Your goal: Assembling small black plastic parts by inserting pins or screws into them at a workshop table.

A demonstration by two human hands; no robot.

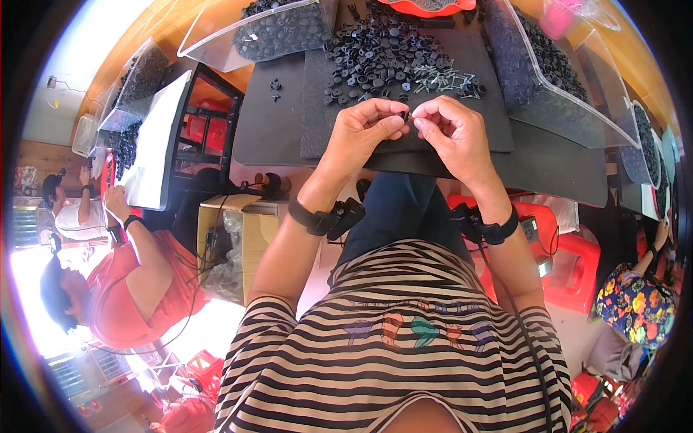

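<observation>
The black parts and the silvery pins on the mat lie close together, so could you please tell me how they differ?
Colour: the black parts are dark, while the silvery pins are pale and shiny.
Shape: the black parts look mostly rounded and stubby; the pins are thin and straight.
Amount: the black parts form a broad heap, the pins a small cluster at its right side.
Both lie loose on the dark mat.

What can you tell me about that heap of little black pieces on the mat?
The heap is many small, loose black pieces, plastic by their look; many are round and disc-like, some showing a hole. It lies spread on the dark mat, beyond the left hand and right hand. Silvery screw-like pins lie against its near right edge.
</observation>
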